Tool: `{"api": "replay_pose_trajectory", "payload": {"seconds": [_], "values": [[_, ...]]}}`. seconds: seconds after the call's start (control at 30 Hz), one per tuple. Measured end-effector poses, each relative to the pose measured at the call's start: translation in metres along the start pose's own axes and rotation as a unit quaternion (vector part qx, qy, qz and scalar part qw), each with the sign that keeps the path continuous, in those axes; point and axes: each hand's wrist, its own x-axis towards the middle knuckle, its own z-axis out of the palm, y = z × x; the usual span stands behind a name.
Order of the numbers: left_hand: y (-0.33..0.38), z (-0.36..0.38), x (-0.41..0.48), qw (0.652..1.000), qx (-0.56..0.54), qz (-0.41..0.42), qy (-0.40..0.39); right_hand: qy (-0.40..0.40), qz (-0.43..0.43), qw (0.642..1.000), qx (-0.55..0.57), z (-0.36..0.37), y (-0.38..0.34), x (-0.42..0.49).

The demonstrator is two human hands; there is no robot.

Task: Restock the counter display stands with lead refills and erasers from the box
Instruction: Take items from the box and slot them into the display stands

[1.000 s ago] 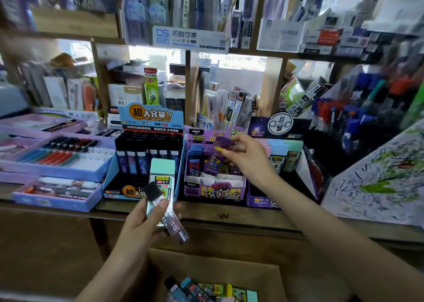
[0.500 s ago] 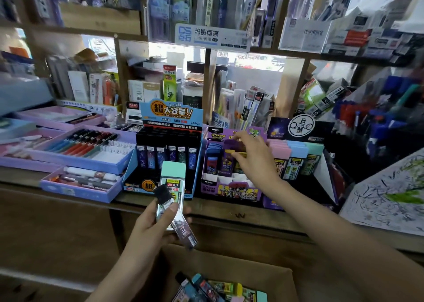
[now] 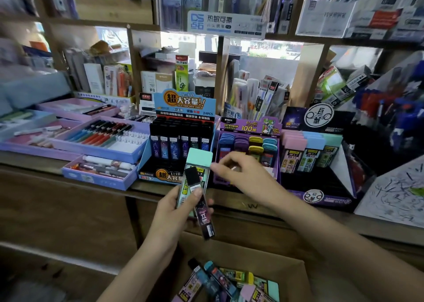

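Mint and black are the two colours in the left hand (image 3: 172, 212): its grip is closed round a mint case (image 3: 199, 158) of lead refills, held upright with the broad cap on top, and a slimmer black case (image 3: 205, 219) laid slantwise across the front of it, with the thumb pressing on the black one. Both are held in the air in front of the counter (image 3: 29, 161) edge, just before the blue stand (image 3: 183, 102). The right hand (image 3: 245, 177) reaches in from the right with its fingers curled and its fingertips right at the edge of the mint cap; whether its grip pinches the cap or only comes beside it cannot be told. On the counter stand three displays side by side: the blue stand, filled with rows of black-capped cases; the purple stand (image 3: 249, 127) in the middle, holding small blue, purple, yellow and teal packs; and the dark stand (image 3: 321, 187) to the right, with pink, blue and mint cases along its back row. To the left of them lie lilac trays (image 3: 101, 136) of pens. Below the hands, at the bottom of the view, an open cardboard box (image 3: 286, 269) holds a loose heap of refills (image 3: 220, 278) in mixed colours. Wooden shelves (image 3: 142, 24) of packaged stationery rise behind the counter.
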Motion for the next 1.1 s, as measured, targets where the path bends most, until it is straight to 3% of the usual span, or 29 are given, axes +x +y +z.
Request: {"api": "replay_pose_trajectory", "payload": {"seconds": [0.1,0.17,0.47,0.7,0.87,1.1], "values": [[0.001,0.005,-0.002,1.0,0.009,0.008,-0.006,-0.069,0.077,0.985,0.141,0.013,-0.006,-0.005],[0.0,0.006,-0.004,1.0,0.017,0.003,-0.008,-0.07,0.095,0.974,0.195,0.017,-0.006,-0.006],[-0.001,-0.009,-0.002,0.999,0.02,-0.014,0.028,-0.039,0.093,0.965,0.242,0.03,-0.012,-0.009],[0.024,-0.033,0.003,0.999,0.03,0.008,-0.016,-0.078,0.042,0.97,0.225,0.026,-0.035,0.018],[0.034,-0.051,0.014,0.999,0.036,-0.002,-0.014,-0.021,0.062,0.971,0.228,0.031,-0.043,0.043],[0.034,-0.09,0.025,0.998,0.033,0.013,0.043,0.128,0.061,0.959,0.246,0.01,-0.045,0.106]]}}
